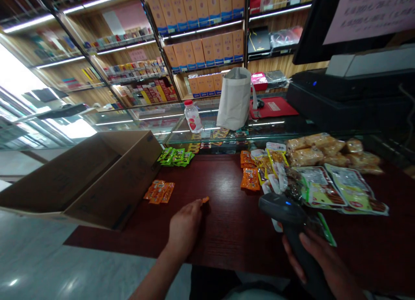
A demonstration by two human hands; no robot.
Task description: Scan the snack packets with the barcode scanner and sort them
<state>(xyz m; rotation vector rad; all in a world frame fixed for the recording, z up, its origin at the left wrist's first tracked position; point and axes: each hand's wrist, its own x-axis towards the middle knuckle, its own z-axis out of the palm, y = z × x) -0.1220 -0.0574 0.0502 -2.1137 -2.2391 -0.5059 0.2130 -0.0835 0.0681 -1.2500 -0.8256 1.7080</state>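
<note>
My left hand point(185, 224) is closed just above the dark red tabletop point(223, 231), and the corner of a small orange snack packet point(205, 200) sticks out past its fingers. In my right hand point(320, 252) is a black barcode scanner point(285, 207), gripped by its handle, a blue light glowing on its head. Left of my left hand lies a small pile of orange packets point(159, 192). Behind that is a heap of green packets point(175, 156). More orange packets point(250, 179) lie beyond the scanner, beside yellow and clear snack bags point(275, 157).
An open cardboard box point(97, 183) stands at the left. Wrapped bread rolls point(304, 156) and flat food packs point(324, 185) cover the right. On the glass counter stand a bottle point(193, 117) and a white bag point(235, 99). A monitor point(311, 27) rises at back right.
</note>
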